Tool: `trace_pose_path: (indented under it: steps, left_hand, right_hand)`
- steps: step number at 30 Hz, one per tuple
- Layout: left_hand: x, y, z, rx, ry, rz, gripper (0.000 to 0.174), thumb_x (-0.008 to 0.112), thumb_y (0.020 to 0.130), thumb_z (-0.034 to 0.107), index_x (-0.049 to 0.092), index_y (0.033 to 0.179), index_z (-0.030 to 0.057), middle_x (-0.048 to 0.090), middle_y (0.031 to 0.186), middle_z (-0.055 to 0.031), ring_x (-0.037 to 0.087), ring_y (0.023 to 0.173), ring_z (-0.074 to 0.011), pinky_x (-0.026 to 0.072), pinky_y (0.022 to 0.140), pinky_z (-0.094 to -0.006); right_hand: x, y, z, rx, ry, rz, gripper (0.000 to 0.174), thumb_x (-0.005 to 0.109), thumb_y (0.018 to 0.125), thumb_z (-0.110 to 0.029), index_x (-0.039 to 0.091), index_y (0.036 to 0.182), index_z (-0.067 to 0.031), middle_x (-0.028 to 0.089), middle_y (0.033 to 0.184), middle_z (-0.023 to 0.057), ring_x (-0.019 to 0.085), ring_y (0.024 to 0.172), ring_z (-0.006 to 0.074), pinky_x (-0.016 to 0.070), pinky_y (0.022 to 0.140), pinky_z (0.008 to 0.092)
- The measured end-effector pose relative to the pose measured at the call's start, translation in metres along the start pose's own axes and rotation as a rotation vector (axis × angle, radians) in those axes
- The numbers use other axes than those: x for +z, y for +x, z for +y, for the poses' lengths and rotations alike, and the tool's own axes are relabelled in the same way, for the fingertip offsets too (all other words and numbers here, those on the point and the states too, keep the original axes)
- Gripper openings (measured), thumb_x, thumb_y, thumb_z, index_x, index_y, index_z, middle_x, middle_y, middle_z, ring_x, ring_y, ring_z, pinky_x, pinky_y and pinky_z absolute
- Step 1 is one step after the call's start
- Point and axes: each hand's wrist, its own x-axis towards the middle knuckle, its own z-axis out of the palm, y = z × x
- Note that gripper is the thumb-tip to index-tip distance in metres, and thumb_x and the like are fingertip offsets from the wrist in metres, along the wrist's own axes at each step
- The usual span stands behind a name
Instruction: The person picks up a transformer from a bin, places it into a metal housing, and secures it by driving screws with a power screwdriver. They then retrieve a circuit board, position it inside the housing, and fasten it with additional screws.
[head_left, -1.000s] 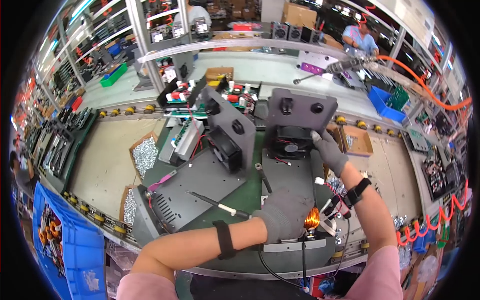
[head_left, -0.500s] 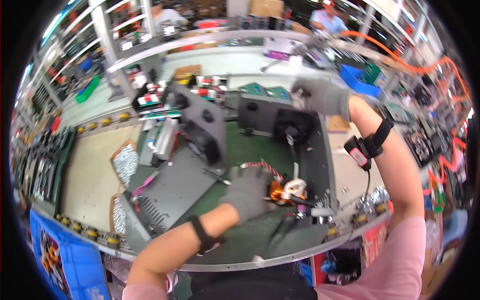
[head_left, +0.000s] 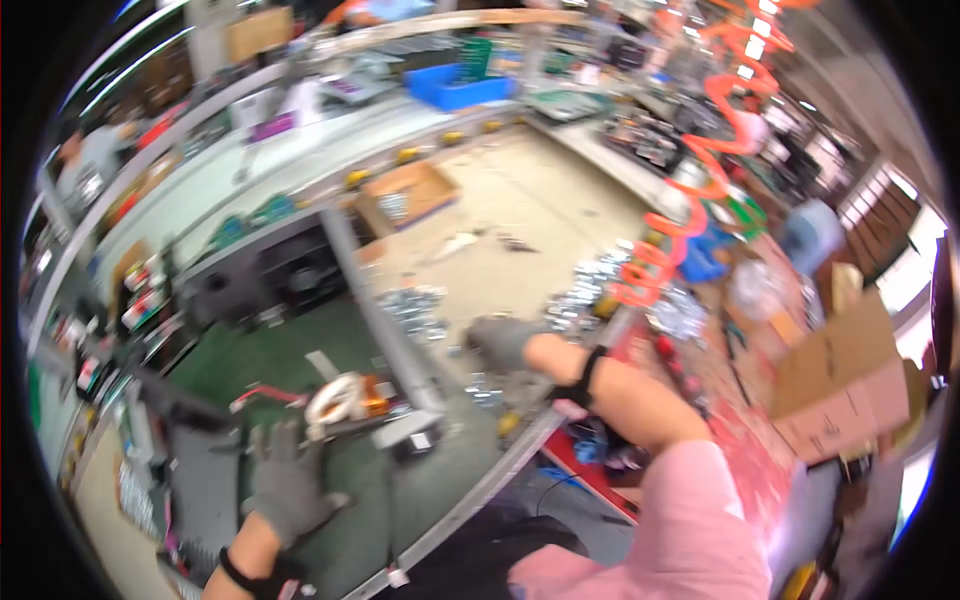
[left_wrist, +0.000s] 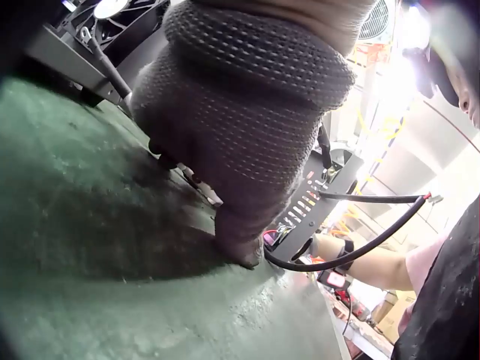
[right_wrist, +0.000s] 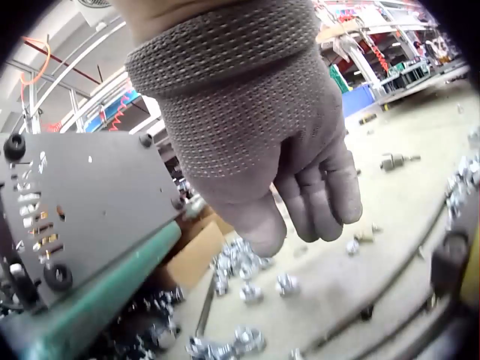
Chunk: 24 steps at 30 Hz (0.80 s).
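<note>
My gloved left hand (head_left: 290, 480) lies with fingers spread on the green work surface (left_wrist: 75, 225), holding nothing. Just beyond its fingertips are a copper-wound coil (head_left: 376, 396) and a white ring-shaped part (head_left: 336, 402), inside a dark grey metal chassis (head_left: 375, 320). A black fan (head_left: 302, 272) sits at the chassis's far side. My gloved right hand (right_wrist: 262, 157) hangs over the pale bench beside the chassis, fingers loosely bent and nothing between them. Below and around it lie loose shiny metal fasteners (right_wrist: 240, 262). In the head view this hand (head_left: 500, 345) is blurred.
A cardboard tray (head_left: 410, 198) of small parts stands beyond the right hand. Farther back is a blue bin (head_left: 455, 88). An orange coiled hose (head_left: 690, 200) hangs at the right, above more fasteners (head_left: 590, 290). A second grey panel (head_left: 205, 470) lies left of the left hand.
The chassis was first upright, then turned over by the right hand. That hand has since let go and moved over the fasteners. The left hand has spread flat; the head view has swung right.
</note>
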Motion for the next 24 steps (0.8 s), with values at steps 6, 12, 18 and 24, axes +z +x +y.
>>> trace_pose_path:
  steps: [6, 12, 18, 24]
  left_hand:
    - [-0.015, 0.016, 0.023, 0.083, -0.007, 0.078, 0.104, 0.075, 0.062, 0.06, 0.036, 0.139, 0.0021, 0.036, 0.138, -0.0276, 0.028, 0.133, -0.0438, 0.0177, 0.111, -0.0541]
    - [-0.031, 0.048, 0.05, 0.08, -0.042, 0.068, 0.099, 0.077, 0.061, 0.057, 0.041, 0.136, 0.0022, 0.036, 0.138, -0.026, 0.031, 0.131, -0.0428, 0.025, 0.108, -0.0497]
    - [-0.063, 0.07, 0.086, 0.066, 0.02, 0.042, 0.091, 0.078, 0.063, 0.053, 0.047, 0.134, 0.0058, 0.046, 0.13, -0.0181, 0.039, 0.127, -0.0326, 0.0346, 0.101, -0.0426]
    - [-0.107, 0.02, 0.065, 0.315, -0.1, 0.148, 0.073, 0.074, 0.07, 0.045, 0.052, 0.13, 0.0109, 0.055, 0.118, -0.0153, 0.052, 0.11, -0.0334, 0.0424, 0.091, -0.0446]
  right_hand:
    - [-0.031, -0.018, -0.028, 0.035, -0.009, -0.271, 0.033, 0.066, 0.074, -0.017, 0.067, 0.105, -0.0063, 0.068, 0.104, 0.017, 0.065, 0.101, 0.0331, 0.051, 0.084, 0.0427]
    - [-0.045, -0.02, 0.001, 0.13, -0.144, -0.132, 0.023, 0.061, 0.077, -0.011, 0.071, 0.098, -0.0082, 0.067, 0.108, 0.0167, 0.064, 0.102, 0.0331, 0.052, 0.084, 0.0417]
    - [-0.12, -0.079, 0.036, 0.392, 0.413, 0.651, 0.025, 0.059, 0.083, -0.011, 0.061, 0.107, -0.0052, 0.067, 0.094, 0.0169, 0.065, 0.09, 0.0336, 0.0499, 0.079, 0.0397]
    - [-0.109, -0.137, -0.03, -0.157, 1.604, 0.804, 0.045, 0.053, 0.09, -0.014, 0.047, 0.134, -0.0032, 0.056, 0.101, 0.0056, 0.058, 0.086, 0.0155, 0.0483, 0.071, 0.0287]
